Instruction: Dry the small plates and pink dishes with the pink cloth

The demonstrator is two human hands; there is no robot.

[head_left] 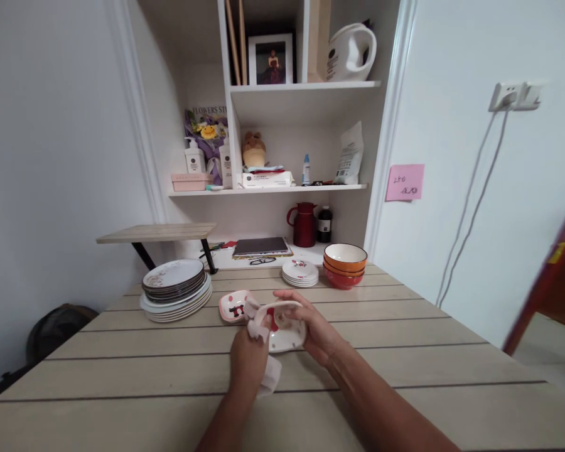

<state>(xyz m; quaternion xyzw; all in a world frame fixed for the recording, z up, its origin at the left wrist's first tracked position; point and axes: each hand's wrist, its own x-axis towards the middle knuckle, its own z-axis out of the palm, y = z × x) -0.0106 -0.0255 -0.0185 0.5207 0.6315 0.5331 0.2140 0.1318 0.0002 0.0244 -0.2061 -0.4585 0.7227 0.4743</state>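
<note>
My right hand (319,331) grips the right rim of a small white dish (287,339) with a red patch and grey dots, held tilted above the table. My left hand (250,356) is closed on a pale cloth (272,376) and presses it against the dish's left side. Part of the cloth bunches up by the fingers and part hangs below the wrist. Just behind my left hand lies a shallow pink-and-white dish (235,306) with a dark and red figure inside. Some of its right side is hidden by the cloth.
Stacked plates (176,292) stand at the left, below a small raised shelf (157,233). Small flowered plates (300,272) and stacked orange and red bowls (344,267) sit at the back right. Behind them are a laptop (260,246), glasses (262,260) and a red jug (304,225).
</note>
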